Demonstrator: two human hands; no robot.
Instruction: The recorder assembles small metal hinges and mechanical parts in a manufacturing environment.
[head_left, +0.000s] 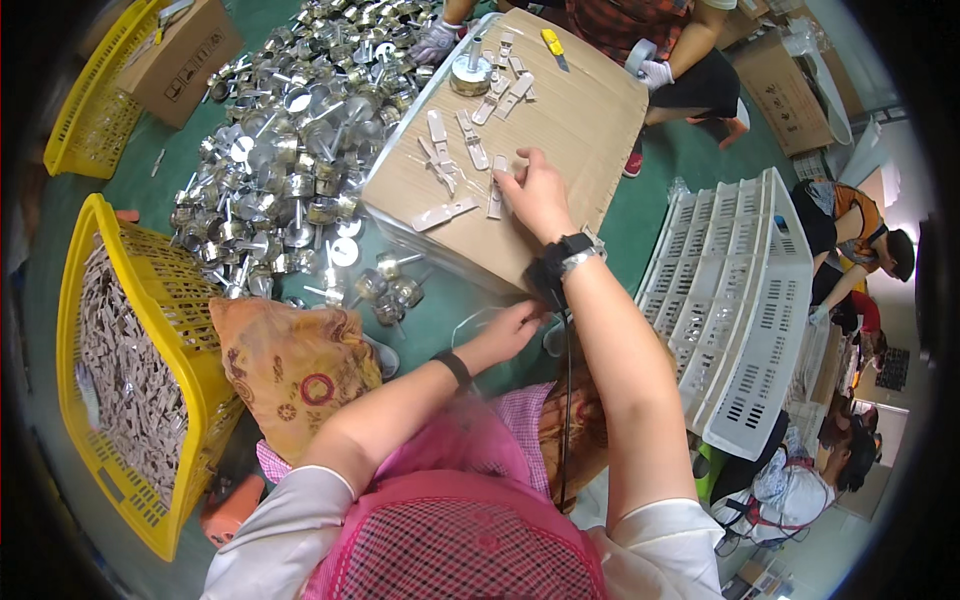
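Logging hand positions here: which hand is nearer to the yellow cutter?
Right. The right hand is over the cardboard, short of the yellow cutter; the left hand is farther back, by the cardboard's near corner.

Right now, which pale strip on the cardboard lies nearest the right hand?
The pale strip immediately left of the right hand; the others lie farther left or up the cardboard.

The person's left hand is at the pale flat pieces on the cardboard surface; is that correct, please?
The side is wrong: the head view shows the person's right hand at the pale flat pieces on the cardboard surface.
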